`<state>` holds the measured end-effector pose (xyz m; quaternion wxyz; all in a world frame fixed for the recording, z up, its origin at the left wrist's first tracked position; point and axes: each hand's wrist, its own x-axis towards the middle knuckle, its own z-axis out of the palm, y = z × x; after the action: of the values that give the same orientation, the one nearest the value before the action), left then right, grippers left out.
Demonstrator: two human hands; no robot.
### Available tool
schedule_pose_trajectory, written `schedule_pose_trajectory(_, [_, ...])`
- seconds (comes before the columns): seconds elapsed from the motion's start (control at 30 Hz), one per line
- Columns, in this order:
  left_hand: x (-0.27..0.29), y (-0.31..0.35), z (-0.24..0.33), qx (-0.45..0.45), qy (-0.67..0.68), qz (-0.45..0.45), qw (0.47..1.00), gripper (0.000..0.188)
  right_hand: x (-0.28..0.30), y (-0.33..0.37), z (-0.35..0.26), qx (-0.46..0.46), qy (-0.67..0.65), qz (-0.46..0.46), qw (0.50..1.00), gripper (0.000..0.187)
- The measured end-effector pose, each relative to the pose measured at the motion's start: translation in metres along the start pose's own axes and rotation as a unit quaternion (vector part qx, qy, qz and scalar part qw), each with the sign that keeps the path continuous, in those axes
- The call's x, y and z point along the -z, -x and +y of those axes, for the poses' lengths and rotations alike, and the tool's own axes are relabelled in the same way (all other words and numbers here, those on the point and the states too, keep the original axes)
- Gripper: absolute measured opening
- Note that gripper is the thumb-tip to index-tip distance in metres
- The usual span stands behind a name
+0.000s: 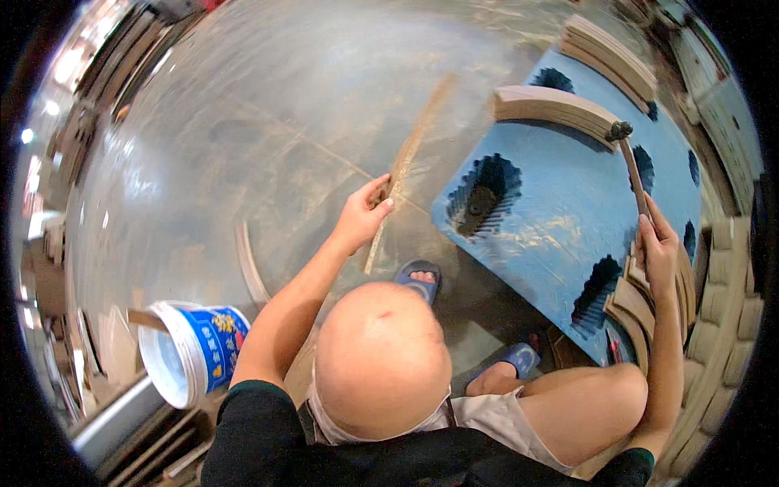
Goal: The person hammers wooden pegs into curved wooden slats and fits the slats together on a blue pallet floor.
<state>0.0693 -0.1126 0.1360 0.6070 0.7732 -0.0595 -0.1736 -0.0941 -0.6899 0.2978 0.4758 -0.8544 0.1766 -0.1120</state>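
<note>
My left hand grips a thin wooden strip near its lower part, over the floor. The strip slants up and away, and its far end is blurred. In my right hand is a hammer, held by its wooden handle. The dark hammer head is at the right end of a stack of curved wooden pieces; I cannot tell whether they touch. That stack lies on a blue plastic platform with dark, ribbed oval openings.
More curved pieces lie at the platform's far edge, others at its near right corner by a red-handled tool. A blue and white bucket stands left, near a curved strip on the floor. Stacked wood lines the right.
</note>
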Motion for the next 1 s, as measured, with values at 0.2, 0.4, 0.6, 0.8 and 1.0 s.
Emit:
schedule_pose_trajectory(0.2, [0.048, 0.043, -0.074, 0.180, 0.417, -0.048, 0.889, 0.052, -0.103, -0.022, -0.054, -0.086, -0.021, -0.193, 0.977, 0.055])
schedule_pose_trajectory(0.4, [0.061, 0.056, -0.116, 0.261, 0.290, -0.008, 0.921, 0.051, -0.234, -0.002, -0.065, -0.128, -0.078, -0.347, 0.926, 0.056])
schedule_pose_trajectory(0.6, [0.083, 0.046, -0.150, 0.272, 0.003, 0.063, 0.960, 0.061, -0.343, 0.035, -0.051, -0.154, -0.133, -0.377, 0.903, 0.055])
schedule_pose_trajectory(0.8, [0.118, 0.049, -0.187, 0.181, -0.203, 0.076, 0.959, 0.066, -0.431, 0.055, 0.019, 0.151, -0.080, -0.280, 0.945, 0.058])
schedule_pose_trajectory(1.0, [0.134, 0.064, -0.188, 0.074, -0.373, 0.093, 0.920, 0.046, -0.445, 0.079, -0.028, 0.012, 0.049, -0.313, 0.948, 0.060])
